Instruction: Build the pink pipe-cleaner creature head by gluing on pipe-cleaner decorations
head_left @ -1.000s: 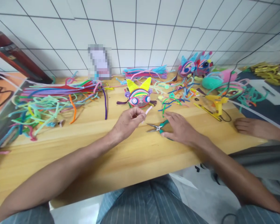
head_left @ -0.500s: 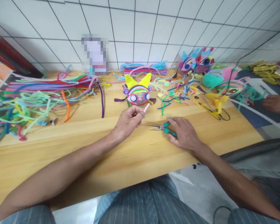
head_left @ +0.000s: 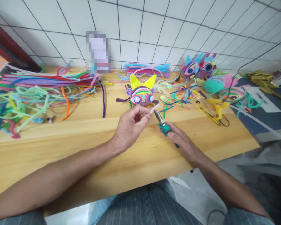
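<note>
From the head view, the left hand [head_left: 128, 126] pinches a short pale pink pipe cleaner piece [head_left: 154, 108] between thumb and fingertips, its free end poking up and to the right, while the right hand [head_left: 180, 137] closes around the teal handles of a pair of needle-nose pliers [head_left: 161, 121] whose slim metal tips point up at that free end and sit just beside it. To do this step well, I judge the left hand should keep its pinch close behind the exposed end so the soft wire does not flop, and the pliers should take only the very tip, square on, with a light squeeze so the fuzzy pile is not crushed. Whether the tips are parted or closed is too small to tell. Just beyond both hands, on the pale wooden counter [head_left: 84, 137], stands a rounded creature face [head_left: 140, 93] wound from coloured coils, with two yellow pointed ears and ringed eyes. Far to the left of the left hand lies a loose tangle of long fuzzy pipe cleaners [head_left: 37, 90]; beyond the right hand lie short offcuts [head_left: 178, 97] and a yellow glue gun [head_left: 216, 107] with its cord
</note>
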The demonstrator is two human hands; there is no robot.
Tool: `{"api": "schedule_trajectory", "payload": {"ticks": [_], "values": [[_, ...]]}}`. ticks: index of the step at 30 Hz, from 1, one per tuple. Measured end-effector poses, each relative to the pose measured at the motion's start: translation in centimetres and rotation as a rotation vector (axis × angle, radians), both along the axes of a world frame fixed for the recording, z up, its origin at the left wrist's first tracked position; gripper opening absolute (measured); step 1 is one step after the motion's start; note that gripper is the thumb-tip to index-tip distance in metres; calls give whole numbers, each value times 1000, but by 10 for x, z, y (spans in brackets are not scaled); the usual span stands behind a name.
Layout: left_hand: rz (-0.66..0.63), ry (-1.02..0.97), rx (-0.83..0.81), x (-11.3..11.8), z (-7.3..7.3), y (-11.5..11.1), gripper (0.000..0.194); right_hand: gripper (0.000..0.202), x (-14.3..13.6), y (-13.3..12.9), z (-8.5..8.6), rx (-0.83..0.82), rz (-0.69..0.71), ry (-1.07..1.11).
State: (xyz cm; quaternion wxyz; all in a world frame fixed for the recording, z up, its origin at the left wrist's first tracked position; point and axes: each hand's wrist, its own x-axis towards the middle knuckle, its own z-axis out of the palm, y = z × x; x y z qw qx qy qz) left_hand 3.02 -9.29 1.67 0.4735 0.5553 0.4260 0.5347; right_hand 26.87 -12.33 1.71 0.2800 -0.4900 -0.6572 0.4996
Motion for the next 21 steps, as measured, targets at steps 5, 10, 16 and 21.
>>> {"api": "schedule_trajectory", "payload": {"ticks": [5, 10, 16, 21], "values": [[-12, -1, 16, 1, -2, 1, 13, 46, -5, 7, -7, -23, 0, 54], [-53, 9, 2, 1, -6, 3, 14, 43, -12, 14, -11, 11, 0, 46], [-46, 8, -2, 0, -8, 4, 18, 46, -18, 16, -11, 30, -4, 62], [-54, 16, 1, -1, -8, 4, 17, 45, -21, 16, -6, 42, -2, 38]]}}
